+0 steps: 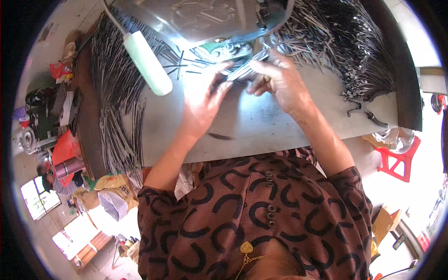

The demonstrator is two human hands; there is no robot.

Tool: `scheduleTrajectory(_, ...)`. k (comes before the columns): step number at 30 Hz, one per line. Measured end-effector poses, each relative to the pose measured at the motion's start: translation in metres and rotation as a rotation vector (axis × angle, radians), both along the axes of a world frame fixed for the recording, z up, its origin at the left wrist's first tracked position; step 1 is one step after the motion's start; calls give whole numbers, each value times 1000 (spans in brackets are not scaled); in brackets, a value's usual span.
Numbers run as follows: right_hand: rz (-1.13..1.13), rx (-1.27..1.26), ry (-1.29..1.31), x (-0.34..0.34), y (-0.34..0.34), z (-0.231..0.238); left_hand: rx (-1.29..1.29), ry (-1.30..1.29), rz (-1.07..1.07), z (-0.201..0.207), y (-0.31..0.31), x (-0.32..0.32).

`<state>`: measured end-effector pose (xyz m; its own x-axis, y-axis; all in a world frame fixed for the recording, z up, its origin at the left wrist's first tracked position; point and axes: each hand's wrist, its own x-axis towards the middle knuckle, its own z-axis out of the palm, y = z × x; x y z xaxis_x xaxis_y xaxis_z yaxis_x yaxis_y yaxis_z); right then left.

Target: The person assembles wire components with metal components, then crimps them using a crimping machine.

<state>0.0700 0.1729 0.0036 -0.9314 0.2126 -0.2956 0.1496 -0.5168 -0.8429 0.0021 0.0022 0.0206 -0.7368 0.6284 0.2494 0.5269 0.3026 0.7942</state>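
Note:
Close under the machine (200, 21), both of my hands work on a small bundle of thin strips (246, 68), which shines brightly in the light. My left hand (201, 99) pinches its lower left end between thumb and fingers. On the other side, my right hand (282, 84) grips the upper right part, thumb across it and the other fingers curled below. Glare washes out part of my left hand, and what the strips are made of cannot be made out. Behind the bundle, more loose strips (198, 59) lie beside the machine's lit base.
Long dark strips (119, 79) pile along the table's left side, with another heap (354, 42) at the far right. A white lamp (148, 63) hangs left of my hands. One dark strip (220, 136) lies on the grey tabletop (270, 135). A red stool (396, 161) stands right.

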Motion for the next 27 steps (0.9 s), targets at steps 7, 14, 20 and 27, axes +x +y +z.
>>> scheduleTrajectory(7,-205,-221,94,-16,3,-2,542,-570,140,-13,-17,-48)
scheduleTrajectory(14,-307,-295,170,-16,-7,-10,790,-538,100,-30,-6,-42)
scheduleTrajectory(20,-453,-180,240,-10,-25,-12,859,-590,55,-35,2,-37)
scheduleTrajectory(27,-450,-151,291,-13,-22,-13,954,-609,58,-41,6,-35)
